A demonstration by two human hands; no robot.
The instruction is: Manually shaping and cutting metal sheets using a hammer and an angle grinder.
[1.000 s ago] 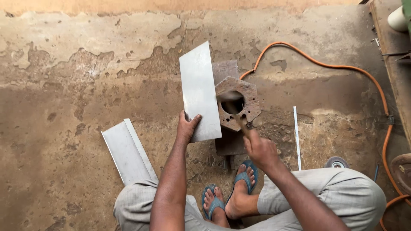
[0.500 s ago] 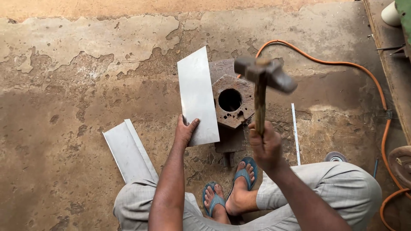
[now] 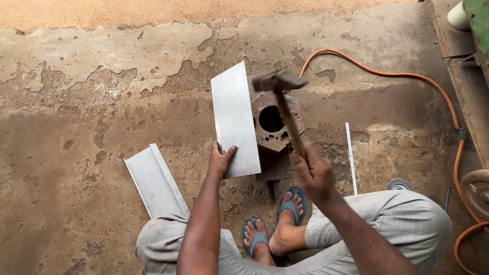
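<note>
- Presently: left hand (image 3: 220, 162) closed on near corner of flat grey metal sheet (image 3: 235, 118), thumb on top, fingers under; sheet lies with its right edge over the rusty hexagonal iron block (image 3: 275, 122), rest overhanging the floor to the left
- Right hand (image 3: 313, 172) gripped tight round wooden handle of hammer (image 3: 279, 81); hammer head raised, blurred, above far edge of block near sheet's right edge
- Block has round hole in centre, sits on a dark base just ahead of the person's feet in blue sandals (image 3: 275, 219)
- Risk 1: left thumb and fingers near the strike zone – a glancing blow or slipped sheet could catch them
- Risk 2: sheet held by one corner only, mostly unsupported – could bounce, pivot or dent wrong if struck off the block edge
- Risk 3: bare toes just beside block base – dropped hammer or sheet edge could hit them; sheet edges look sharp, no gloves seen
- Risk 4: orange hose (image 3: 387, 74) loops round right side of work area – trip/snag hazard
- Surface: rough concrete floor (image 3: 102, 91), stained, top layer flaking in patches; sandy strip at far edge
- Also on floor: second folded metal strip (image 3: 153, 178) by left knee, thin white rod (image 3: 350, 153) at right, small round disc (image 3: 399, 184) by right knee
- Room: wooden bench edge at far right, green part above it; daylight, no other persons in view
</note>
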